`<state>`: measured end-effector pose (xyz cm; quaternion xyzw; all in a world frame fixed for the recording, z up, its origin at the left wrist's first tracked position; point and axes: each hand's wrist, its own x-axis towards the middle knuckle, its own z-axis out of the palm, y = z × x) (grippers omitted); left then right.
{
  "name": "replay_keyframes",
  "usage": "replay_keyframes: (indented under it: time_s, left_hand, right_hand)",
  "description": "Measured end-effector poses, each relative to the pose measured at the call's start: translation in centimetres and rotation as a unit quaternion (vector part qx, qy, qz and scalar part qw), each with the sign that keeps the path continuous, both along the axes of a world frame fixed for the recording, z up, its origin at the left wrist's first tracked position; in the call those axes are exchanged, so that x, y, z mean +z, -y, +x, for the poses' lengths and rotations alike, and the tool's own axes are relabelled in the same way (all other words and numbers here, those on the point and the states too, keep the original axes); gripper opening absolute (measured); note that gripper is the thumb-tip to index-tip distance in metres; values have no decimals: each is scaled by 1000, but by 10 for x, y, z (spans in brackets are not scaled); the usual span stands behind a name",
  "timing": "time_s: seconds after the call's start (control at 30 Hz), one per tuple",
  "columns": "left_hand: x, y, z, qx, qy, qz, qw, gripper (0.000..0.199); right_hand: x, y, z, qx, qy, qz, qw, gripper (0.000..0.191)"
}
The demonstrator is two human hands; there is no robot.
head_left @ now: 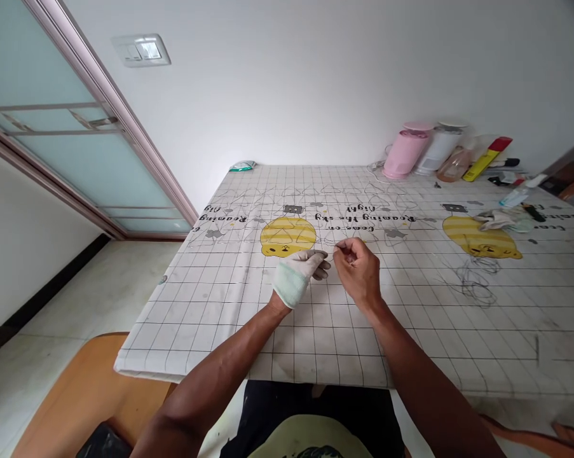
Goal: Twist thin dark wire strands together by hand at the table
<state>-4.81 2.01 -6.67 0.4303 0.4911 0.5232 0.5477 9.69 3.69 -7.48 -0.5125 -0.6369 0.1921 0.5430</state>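
My left hand wears a white and pale green work glove with grey fingertips. Its fingers are curled together over the table. Close beside it, my bare right hand is closed in a pinch, thumb against forefinger. Whatever the two hands hold is too thin and small to make out. Faint thin wire shows just beyond the fingertips. A loose tangle of dark thin wire lies to the right. Bent zigzag wire pieces are spread across the back of the checked tablecloth.
At the back right stand a pink canister, a white canister, a clear bottle and a yellow-red box. A glove and a spray bottle lie nearer. A small packet rests at the back left corner. An orange chair is below left.
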Motion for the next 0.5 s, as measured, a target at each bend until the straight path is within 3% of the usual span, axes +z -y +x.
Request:
replay_keyframes:
  time_s: [0.13,0.3,0.5]
  left_hand:
    - [-1,-4,-8,-28,3,-1,1000,20]
    - [-4,-7,-14,-66,2,-5,998,19]
    - [-5,-6,-9,12,14,12,1000,21]
  right_hand:
    - [1,-3,10,101,-23,-58,993,14]
    - [5,-2,17,130,-33,-63,989,14]
    - [2,2,11,118,-121,-107,980,14]
